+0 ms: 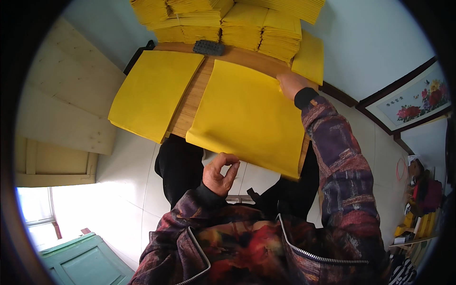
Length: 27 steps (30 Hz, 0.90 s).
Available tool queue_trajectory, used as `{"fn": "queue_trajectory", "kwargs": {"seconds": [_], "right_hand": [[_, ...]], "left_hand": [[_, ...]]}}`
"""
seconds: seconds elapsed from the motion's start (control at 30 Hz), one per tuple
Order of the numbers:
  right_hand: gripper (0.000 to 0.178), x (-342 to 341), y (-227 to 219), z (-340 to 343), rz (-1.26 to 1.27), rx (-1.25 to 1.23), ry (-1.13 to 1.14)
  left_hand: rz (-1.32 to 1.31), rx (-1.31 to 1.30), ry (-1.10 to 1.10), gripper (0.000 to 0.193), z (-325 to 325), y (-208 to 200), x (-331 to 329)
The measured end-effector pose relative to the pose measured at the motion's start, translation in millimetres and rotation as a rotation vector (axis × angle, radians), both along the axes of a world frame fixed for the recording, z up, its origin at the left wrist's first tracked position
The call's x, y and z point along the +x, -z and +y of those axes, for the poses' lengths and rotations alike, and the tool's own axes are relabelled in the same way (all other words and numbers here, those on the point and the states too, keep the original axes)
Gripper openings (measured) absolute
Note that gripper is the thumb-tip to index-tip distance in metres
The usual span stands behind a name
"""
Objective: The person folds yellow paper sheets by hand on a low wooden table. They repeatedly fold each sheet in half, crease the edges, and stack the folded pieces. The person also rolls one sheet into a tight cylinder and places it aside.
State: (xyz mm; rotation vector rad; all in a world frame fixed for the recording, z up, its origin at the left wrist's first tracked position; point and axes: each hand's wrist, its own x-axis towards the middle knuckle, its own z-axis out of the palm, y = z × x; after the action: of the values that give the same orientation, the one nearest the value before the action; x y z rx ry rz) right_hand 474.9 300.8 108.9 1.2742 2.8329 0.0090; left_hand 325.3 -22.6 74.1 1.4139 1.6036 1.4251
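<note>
A large yellow paper sheet (249, 118) lies over the right part of the wooden table, its near edge curling and hanging past the front. At its far right corner, my right hand (291, 85) is closed on the paper, the fingertips partly hidden. My left hand (220, 175) is at the near edge, thumb and forefinger bent into a pinch whose tips meet by the paper's rim. Whether anything is between those tips I cannot make out. To the left lies a flat pile of yellow sheets (156, 92), apart from the sheet under my hands.
Tall stacks of folded yellow paper (242, 21) stand along the back of the wooden table (190, 107). A dark grey block (209, 47) sits before them. More yellow paper (308, 59) lies at the back right. My legs are under the front edge. A framed flower picture (408, 99) leans rightward.
</note>
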Motion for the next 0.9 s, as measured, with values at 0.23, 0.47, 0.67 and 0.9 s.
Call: {"fn": "queue_trajectory", "kwargs": {"seconds": [0.23, 0.47, 0.67, 0.9], "right_hand": [[0.02, -5.9, 2.1, 27.5, -0.109, 0.008, 0.076], [0.02, -5.2, 11.6, 46.8, -0.073, 0.017, 0.121], [0.02, -4.9, 22.2, 59.5, -0.04, 0.006, 0.031], [0.025, 11.8, 24.8, 35.4, 0.329, 0.286, 0.072]], "left_hand": [[0.383, 0.269, 0.031, 0.023, 9.0, 0.8, -6.7], [0.598, 0.19, -0.091, 0.032, 10.1, 9.8, -14.5], [0.861, -0.027, -0.025, 0.067, 11.6, 29.0, -21.4], [0.912, -0.087, 0.021, 0.075, 12.8, 40.1, -24.7]]}}
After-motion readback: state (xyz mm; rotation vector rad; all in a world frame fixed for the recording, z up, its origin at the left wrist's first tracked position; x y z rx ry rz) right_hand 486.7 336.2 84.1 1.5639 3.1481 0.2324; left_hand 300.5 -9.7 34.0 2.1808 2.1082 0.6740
